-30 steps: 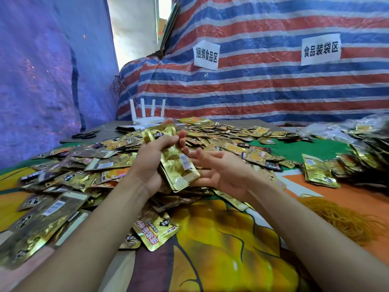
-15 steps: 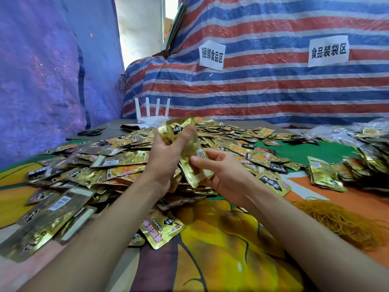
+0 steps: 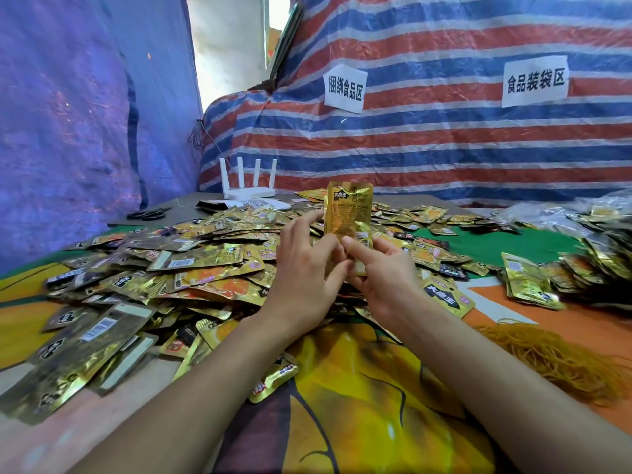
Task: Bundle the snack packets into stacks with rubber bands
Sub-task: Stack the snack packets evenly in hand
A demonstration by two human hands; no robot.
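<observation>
A small stack of gold snack packets [image 3: 348,213] stands upright above the table's middle, held from both sides. My left hand [image 3: 304,268] grips its lower left edge, and my right hand [image 3: 379,271] pinches its lower right edge with thumb and forefinger. The stack's bottom is hidden behind my fingers. A wide heap of loose gold packets [image 3: 191,265] covers the table to the left and behind. A pile of tan rubber bands [image 3: 561,357] lies at the right, near my right forearm.
More packets [image 3: 530,285] lie at the right, with several in clear bags [image 3: 581,213] behind them. A white router [image 3: 248,183] and black scissors [image 3: 147,213] sit at the back left. Striped and blue tarps wall the table.
The packets were tilted in my left hand; now they stand upright and squared, with both hands closed on the lower edges. My right hand went from spread open to pinching.
</observation>
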